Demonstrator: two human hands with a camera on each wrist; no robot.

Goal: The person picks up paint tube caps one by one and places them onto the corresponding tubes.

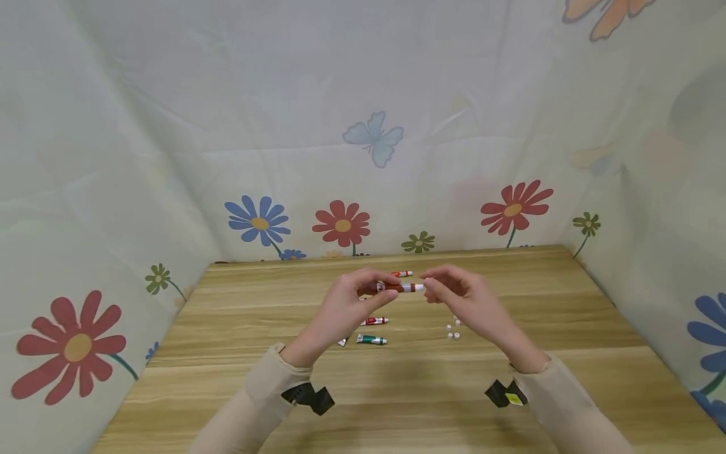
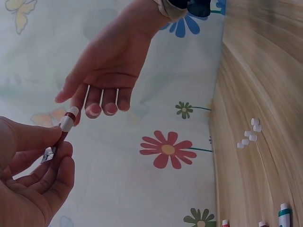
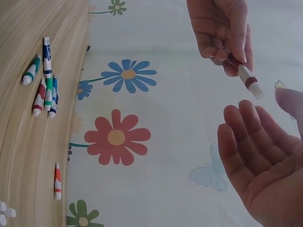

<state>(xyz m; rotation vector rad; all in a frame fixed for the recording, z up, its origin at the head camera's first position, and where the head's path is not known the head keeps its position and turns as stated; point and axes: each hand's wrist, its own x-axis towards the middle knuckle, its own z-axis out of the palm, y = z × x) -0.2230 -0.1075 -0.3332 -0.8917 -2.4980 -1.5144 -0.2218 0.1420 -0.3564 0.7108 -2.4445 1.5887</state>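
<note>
My left hand point(image 1: 354, 299) pinches a brownish-red paint tube point(image 1: 409, 288) between thumb and fingers, above the table. The tube's white-capped end point(image 2: 74, 110) points toward my right hand point(image 1: 465, 296), and its silver crimped end point(image 2: 48, 155) sticks out past the left fingers. Around the white cap, the right thumb and fingers point(image 3: 251, 118) are spread, with a gap showing in the right wrist view. Below on the table lie a red tube point(image 1: 375, 321) and a green tube point(image 1: 372, 339); an orange-red tube point(image 1: 403, 273) lies farther back, partly behind the left hand.
Several small white caps point(image 1: 450, 335) lie on the wooden table point(image 1: 420, 391) below the right hand. More paint tubes, blue point(image 3: 47, 54) and green point(image 3: 31, 70) among them, lie in a cluster at the left. A flower-printed cloth point(image 1: 397, 189) hangs behind and at both sides.
</note>
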